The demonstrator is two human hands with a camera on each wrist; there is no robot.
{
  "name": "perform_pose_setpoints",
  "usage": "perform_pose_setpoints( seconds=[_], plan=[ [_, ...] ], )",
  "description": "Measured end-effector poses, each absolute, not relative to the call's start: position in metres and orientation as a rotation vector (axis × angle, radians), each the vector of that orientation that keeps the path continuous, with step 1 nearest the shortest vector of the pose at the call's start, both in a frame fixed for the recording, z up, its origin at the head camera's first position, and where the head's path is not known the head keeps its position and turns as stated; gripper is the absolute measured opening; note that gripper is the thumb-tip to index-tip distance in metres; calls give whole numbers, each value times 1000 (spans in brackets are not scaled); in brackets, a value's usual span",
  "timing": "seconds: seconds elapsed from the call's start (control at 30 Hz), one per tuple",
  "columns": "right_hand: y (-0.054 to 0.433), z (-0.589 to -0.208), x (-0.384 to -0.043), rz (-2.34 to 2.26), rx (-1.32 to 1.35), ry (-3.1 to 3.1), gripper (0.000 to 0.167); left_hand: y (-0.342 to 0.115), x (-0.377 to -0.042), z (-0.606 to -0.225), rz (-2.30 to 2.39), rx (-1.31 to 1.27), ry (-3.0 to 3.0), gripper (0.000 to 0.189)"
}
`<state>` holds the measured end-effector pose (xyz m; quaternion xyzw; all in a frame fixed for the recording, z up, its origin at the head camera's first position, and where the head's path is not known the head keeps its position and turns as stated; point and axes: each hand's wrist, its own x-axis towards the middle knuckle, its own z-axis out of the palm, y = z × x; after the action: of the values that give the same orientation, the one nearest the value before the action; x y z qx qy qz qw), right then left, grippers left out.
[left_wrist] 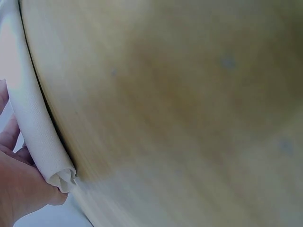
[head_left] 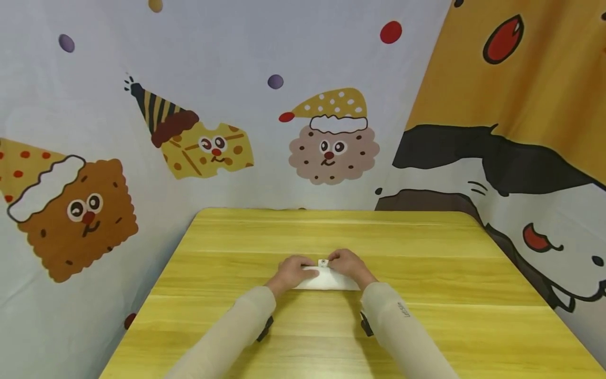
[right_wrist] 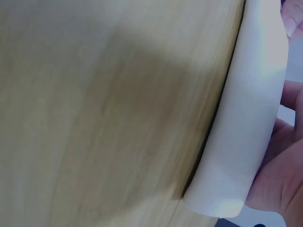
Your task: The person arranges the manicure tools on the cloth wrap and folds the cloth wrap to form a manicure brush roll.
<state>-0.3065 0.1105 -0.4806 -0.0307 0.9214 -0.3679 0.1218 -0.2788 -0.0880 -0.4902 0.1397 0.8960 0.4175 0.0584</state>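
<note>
A white fabric roll [head_left: 326,280] lies crosswise on the wooden table, its layered end [left_wrist: 64,179] showing in the left wrist view. From its far side, near the middle, sticks up a small white tab [head_left: 323,262] with a dark round mark. My left hand [head_left: 294,269] grips the left part, thumb over the top and fingers along the far side. The right hand [head_left: 347,264] holds the right part from behind, with curled fingertips right at the tab's edge. Right palm and fingers [right_wrist: 279,175] show behind the roll in the right wrist view.
The yellow wood-grain table [head_left: 227,237] reaches back to a cloth backdrop [head_left: 265,42] with printed cartoon food figures. Black straps [head_left: 266,329] sit at both wrists, below pale sleeves [head_left: 227,326].
</note>
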Motion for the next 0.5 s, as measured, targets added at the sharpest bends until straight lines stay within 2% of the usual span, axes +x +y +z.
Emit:
perform_pose_setpoints(
  seconds=[0.3, 0.5],
  plan=[
    [111, -482, -307, -1335, -57, 2619, 14, -87, -280, -489, 1288, 417, 2698, 27],
    [111, -482, -305, -1333, -79, 2637, 21, -87, -280, -491, 1314, 405, 2687, 24]
  ],
)
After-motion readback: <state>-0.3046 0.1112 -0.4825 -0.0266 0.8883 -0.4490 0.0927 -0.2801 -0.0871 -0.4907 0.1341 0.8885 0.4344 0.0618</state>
